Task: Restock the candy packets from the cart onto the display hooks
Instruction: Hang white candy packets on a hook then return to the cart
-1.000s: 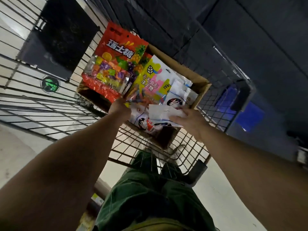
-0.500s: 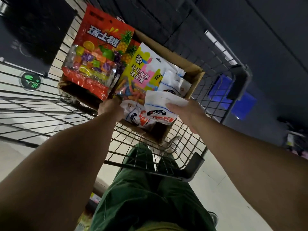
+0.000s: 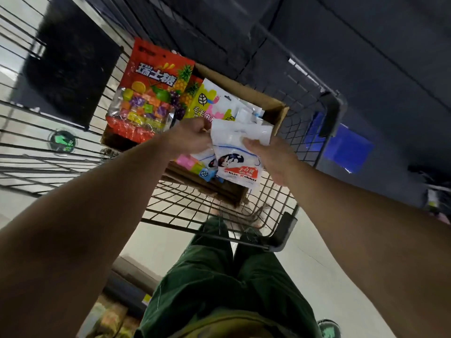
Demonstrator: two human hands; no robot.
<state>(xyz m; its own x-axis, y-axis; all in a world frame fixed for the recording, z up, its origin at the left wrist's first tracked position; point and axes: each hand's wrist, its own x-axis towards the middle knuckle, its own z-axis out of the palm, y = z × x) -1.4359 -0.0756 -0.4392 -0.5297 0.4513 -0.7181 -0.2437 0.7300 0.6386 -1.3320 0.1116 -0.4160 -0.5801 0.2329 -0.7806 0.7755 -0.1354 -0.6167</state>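
A wire cart carries a cardboard box of candy packets. My right hand grips a white candy packet with a rabbit picture, held up over the box. My left hand is curled at that packet's top left corner and pinches it; a second white packet shows just below. A big red fruit-candy packet and a yellow packet stand upright in the box's far side. No display hooks are in view.
Dark shelving rises beyond the cart. A black panel hangs outside the cart's left wire wall, with a green floor sticker below it. A blue sign sits right of the cart. My green trousers are under the cart's near rim.
My right hand has lifted the white packet up out of the box. My left hand has left the packets in the box and come up to the white packet's top corner.
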